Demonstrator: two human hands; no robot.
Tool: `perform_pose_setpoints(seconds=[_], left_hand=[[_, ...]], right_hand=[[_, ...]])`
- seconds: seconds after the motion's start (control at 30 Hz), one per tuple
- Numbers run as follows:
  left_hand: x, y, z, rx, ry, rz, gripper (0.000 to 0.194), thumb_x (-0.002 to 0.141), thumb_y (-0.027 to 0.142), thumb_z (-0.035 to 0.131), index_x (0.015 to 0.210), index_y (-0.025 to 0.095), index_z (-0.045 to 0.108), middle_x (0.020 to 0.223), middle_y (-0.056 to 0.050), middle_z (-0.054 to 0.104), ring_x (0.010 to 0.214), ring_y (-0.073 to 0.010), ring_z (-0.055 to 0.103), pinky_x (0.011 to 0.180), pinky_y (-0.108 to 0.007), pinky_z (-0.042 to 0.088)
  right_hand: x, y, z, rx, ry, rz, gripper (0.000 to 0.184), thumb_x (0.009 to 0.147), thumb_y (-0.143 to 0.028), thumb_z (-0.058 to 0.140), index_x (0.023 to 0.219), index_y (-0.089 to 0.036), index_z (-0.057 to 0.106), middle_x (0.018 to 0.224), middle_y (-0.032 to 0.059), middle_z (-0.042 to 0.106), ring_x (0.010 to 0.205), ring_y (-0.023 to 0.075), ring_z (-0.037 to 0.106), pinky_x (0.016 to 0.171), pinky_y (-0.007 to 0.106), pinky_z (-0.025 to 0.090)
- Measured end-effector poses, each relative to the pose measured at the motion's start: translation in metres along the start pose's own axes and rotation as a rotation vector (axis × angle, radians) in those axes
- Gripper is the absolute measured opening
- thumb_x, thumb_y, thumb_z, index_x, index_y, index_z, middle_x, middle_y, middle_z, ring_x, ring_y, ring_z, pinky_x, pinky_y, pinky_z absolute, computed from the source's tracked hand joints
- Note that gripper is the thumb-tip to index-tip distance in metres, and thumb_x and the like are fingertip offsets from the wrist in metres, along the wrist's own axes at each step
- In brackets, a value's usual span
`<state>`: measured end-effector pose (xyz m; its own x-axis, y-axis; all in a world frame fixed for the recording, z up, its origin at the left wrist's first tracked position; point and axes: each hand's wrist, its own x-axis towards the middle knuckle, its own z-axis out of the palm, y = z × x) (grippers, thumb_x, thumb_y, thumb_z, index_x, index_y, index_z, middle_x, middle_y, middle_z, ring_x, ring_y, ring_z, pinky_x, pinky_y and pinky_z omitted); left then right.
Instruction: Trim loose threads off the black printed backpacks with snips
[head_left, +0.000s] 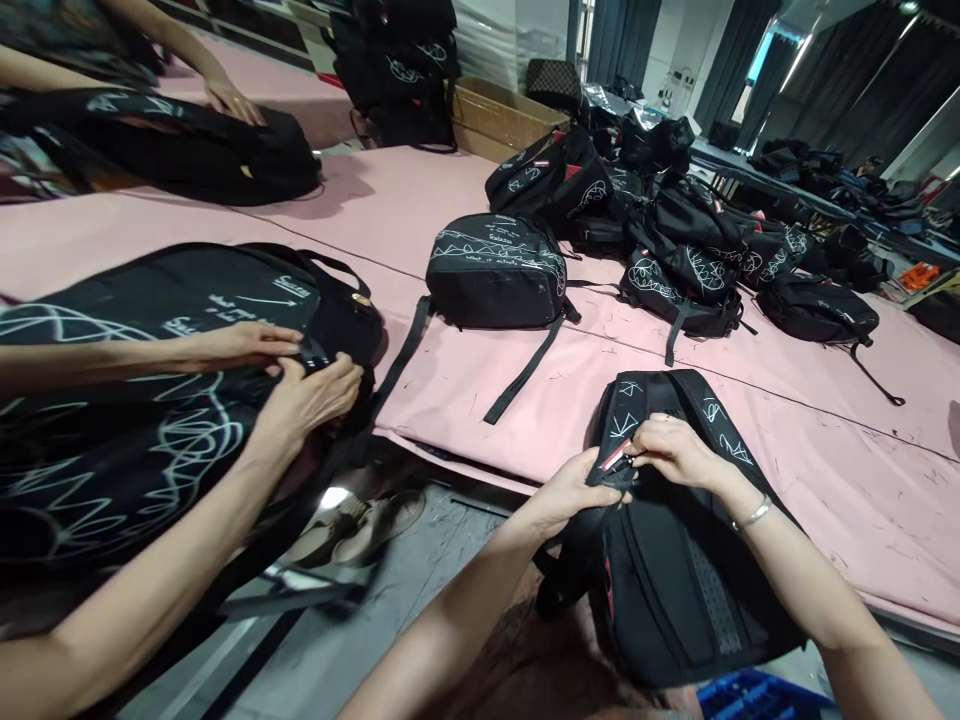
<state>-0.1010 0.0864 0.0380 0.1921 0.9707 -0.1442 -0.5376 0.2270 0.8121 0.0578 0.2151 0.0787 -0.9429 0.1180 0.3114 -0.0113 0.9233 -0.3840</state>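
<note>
- One black backpack (pixel 667 570) sits before us, its upper end at the near edge of the pink desk (pixel 862 500), its padded back facing us; what bears its lower end we cannot tell
- Our left hand (pixel 566 495) grips the edge of a shoulder strap (pixel 624 405) between thumb and fingers, close by the red-and-white tag (pixel 616 456); our right hand (pixel 671 450) pinches at the same strap just beside that tag; exactly which small bit it has we cannot make out
- We judge the bag light and soft, with padding stiffening its back; the strap should bend easily, slip little and not be fragile
- Our best hold would be the strap's edges near the tag; for the whole bag, both straps together
- To our left, a co-worker's hands (pixel 319 395) are on another backpack (pixel 259 270)
</note>
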Motion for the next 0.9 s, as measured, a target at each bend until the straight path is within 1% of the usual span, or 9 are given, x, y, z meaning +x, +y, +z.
perform_pose_setpoints(seconds=[0.1,0.2,0.27,0.4,0.53,0.73,0.9], left_hand=[[-0.002,-0.001,0.005,-0.117,-0.025,0.006,0.049,0.06,0.01,0.07,0.105,0.013,0.052,0.082,-0.004,0.064,0.073,-0.0148,0.062,0.066,-0.025,0.048],[-0.002,-0.003,0.011,-0.192,-0.015,0.014,0.044,0.061,0.008,0.069,0.101,0.014,0.053,0.088,-0.006,0.065,0.081,-0.0163,0.062,0.073,-0.028,0.049],[0.0,-0.005,0.016,-0.21,0.005,0.035,0.042,0.061,0.006,0.068,0.099,0.014,0.054,0.093,-0.006,0.064,0.085,-0.0161,0.06,0.078,-0.03,0.048],[0.004,-0.008,0.028,-0.214,0.04,0.067,0.041,0.06,0.004,0.067,0.097,0.015,0.055,0.094,-0.004,0.063,0.082,-0.0136,0.059,0.08,-0.029,0.046],[0.006,-0.01,0.039,-0.212,0.061,0.059,0.039,0.06,0.006,0.067,0.096,0.015,0.055,0.092,-0.004,0.063,0.081,-0.0139,0.059,0.08,-0.029,0.045],[0.012,-0.017,0.046,-0.175,0.122,0.075,0.043,0.057,0.007,0.068,0.098,0.016,0.055,0.087,-0.002,0.063,0.081,-0.0152,0.059,0.081,-0.031,0.044],[0.019,-0.023,0.051,-0.134,0.152,0.101,0.042,0.057,0.007,0.066,0.097,0.016,0.056,0.087,-0.003,0.062,0.078,-0.0154,0.059,0.074,-0.028,0.044]], right_hand=[[-0.015,-0.009,0.002,-0.041,0.124,0.093,0.016,0.088,-0.031,0.049,0.086,-0.018,0.058,0.076,0.0043,0.061,0.071,0.016,0.054,0.068,0.031,0.042],[-0.033,-0.022,0.005,-0.068,0.274,0.218,0.012,0.087,-0.027,0.051,0.092,-0.019,0.057,0.08,0.0049,0.062,0.075,0.017,0.056,0.07,0.033,0.044],[-0.043,-0.032,0.008,-0.092,0.325,0.268,0.009,0.087,-0.024,0.051,0.092,-0.019,0.056,0.083,0.0051,0.062,0.077,0.0173,0.056,0.071,0.033,0.045],[-0.052,-0.05,0.012,-0.167,0.362,0.337,0.006,0.087,-0.021,0.051,0.091,-0.019,0.056,0.084,0.0053,0.062,0.079,0.0178,0.056,0.071,0.033,0.045],[-0.055,-0.058,0.014,-0.255,0.38,0.381,0.008,0.087,-0.02,0.049,0.09,-0.018,0.057,0.083,0.0056,0.062,0.078,0.0178,0.055,0.068,0.031,0.044],[-0.06,-0.065,0.02,-0.447,0.41,0.403,0.015,0.088,-0.017,0.046,0.091,-0.017,0.061,0.079,0.0058,0.061,0.071,0.0166,0.051,0.065,0.029,0.042],[-0.066,-0.069,0.03,-0.557,0.467,0.426,0.016,0.088,-0.017,0.046,0.092,-0.017,0.062,0.078,0.0062,0.061,0.068,0.0163,0.05,0.063,0.029,0.04]])
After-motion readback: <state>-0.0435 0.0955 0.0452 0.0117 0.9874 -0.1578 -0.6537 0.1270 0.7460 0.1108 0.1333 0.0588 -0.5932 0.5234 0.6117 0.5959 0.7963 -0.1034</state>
